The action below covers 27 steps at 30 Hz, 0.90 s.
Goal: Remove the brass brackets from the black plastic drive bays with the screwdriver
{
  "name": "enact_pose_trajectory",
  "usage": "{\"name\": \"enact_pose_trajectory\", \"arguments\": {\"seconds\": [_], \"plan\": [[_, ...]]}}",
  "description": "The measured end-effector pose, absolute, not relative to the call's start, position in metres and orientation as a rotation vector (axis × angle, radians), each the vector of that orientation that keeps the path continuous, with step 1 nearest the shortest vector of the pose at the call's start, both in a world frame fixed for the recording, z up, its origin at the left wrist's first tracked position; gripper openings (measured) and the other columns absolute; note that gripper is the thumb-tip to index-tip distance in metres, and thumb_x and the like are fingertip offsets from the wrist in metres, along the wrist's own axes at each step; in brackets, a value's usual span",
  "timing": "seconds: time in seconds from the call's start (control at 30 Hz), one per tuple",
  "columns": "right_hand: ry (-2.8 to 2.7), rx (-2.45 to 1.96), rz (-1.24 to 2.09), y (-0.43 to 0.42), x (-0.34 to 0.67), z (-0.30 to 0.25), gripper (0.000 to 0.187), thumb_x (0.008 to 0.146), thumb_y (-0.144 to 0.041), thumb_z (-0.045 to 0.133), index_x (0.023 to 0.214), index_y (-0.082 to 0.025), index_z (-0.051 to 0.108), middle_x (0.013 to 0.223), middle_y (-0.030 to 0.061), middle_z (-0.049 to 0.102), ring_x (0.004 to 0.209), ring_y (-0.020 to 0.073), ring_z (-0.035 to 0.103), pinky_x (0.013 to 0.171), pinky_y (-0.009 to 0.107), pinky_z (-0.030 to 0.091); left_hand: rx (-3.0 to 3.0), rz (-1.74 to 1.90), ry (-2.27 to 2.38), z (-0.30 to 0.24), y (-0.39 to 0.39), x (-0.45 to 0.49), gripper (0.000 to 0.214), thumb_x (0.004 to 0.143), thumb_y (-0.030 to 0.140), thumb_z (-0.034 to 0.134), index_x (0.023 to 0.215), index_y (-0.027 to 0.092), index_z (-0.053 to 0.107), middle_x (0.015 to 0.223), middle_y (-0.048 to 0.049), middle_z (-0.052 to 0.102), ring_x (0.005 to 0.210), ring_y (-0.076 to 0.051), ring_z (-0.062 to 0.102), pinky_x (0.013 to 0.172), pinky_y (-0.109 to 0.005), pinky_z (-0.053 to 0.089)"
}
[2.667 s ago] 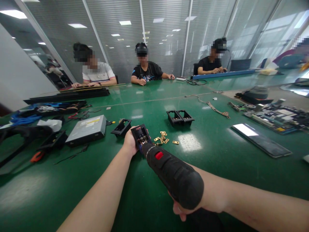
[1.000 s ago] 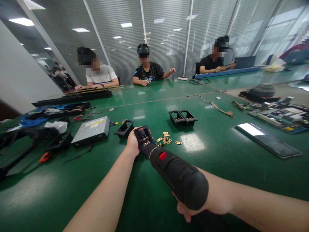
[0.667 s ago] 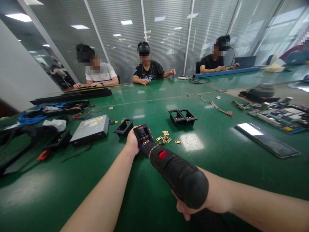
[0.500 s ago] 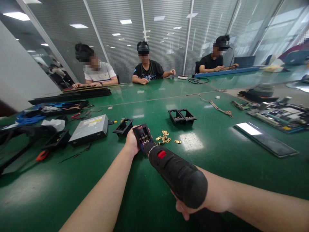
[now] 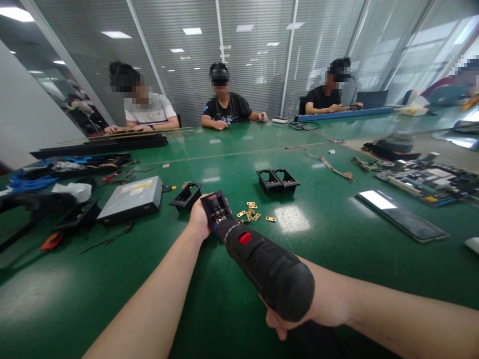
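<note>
My left hand [image 5: 197, 218] grips a small black plastic housing [image 5: 214, 210] with metal contacts showing inside, held tilted just above the green table [image 5: 232, 164]. My right hand [image 5: 322, 309] is wrapped round a black electric screwdriver [image 5: 267, 267] with a red switch. Its tip points into the housing. Several small brass plates [image 5: 252, 213] lie on the table just right of the housing.
Other black housings lie nearby, one [image 5: 186, 195] to the left and a pair [image 5: 277, 180] farther back. A grey optical drive [image 5: 130, 199] sits at left among cables and black parts. Circuit boards [image 5: 430, 182] and a dark flat panel [image 5: 402, 215] lie at right. Three people sit at the far side.
My hands, the housing and the screwdriver keep the same pose. Only the view has shifted slightly; a person across the table lowered a raised hand.
</note>
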State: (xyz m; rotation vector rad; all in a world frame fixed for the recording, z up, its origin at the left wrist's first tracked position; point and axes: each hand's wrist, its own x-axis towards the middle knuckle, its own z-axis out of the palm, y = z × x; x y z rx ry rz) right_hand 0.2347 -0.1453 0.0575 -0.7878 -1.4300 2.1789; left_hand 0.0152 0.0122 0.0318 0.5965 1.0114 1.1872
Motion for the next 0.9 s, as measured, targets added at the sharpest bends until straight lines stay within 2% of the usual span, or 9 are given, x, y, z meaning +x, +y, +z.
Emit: {"name": "enact_pose_trajectory", "arguments": {"seconds": [0.27, 0.5, 0.9], "plan": [[-1.354, -0.788, 2.226, -0.1439, 0.2336, 0.0608, 0.041, 0.05, -0.022, 0.104, 0.07, -0.012, 0.069, 0.064, -0.0017, 0.069, 0.056, 0.0109, 0.066, 0.05, 0.019, 0.057, 0.598, 1.191, 1.023, 0.0328, 0.0111, 0.0152, 0.029, 0.091, 0.03, 0.045, 0.082, 0.014, 0.068, 0.068, -0.0105, 0.07, 0.054, -0.026, 0.07, 0.053, -0.038, 0.059], [-1.38, -0.763, 2.234, -0.1444, 0.2352, 0.0598, 0.04, 0.054, -0.021, 0.104, 0.071, -0.012, 0.068, 0.064, -0.002, 0.069, 0.058, 0.0107, 0.068, 0.056, 0.02, 0.059, 0.602, 1.185, 1.015, 0.0316, 0.0118, 0.0145, 0.032, 0.094, 0.031, 0.043, 0.082, 0.013, 0.067, 0.068, -0.0103, 0.069, 0.054, -0.025, 0.069, 0.054, -0.037, 0.059], [-1.36, -0.734, 2.299, -0.1396, 0.2359, 0.0529, 0.046, 0.053, -0.025, 0.106, 0.078, -0.013, 0.069, 0.068, -0.0012, 0.07, 0.061, 0.0124, 0.068, 0.057, 0.023, 0.062, 0.597, 1.164, 1.015, 0.0304, 0.0121, 0.0132, 0.035, 0.093, 0.033, 0.042, 0.08, 0.013, 0.068, 0.068, -0.0104, 0.069, 0.055, -0.025, 0.069, 0.053, -0.037, 0.058]]}}
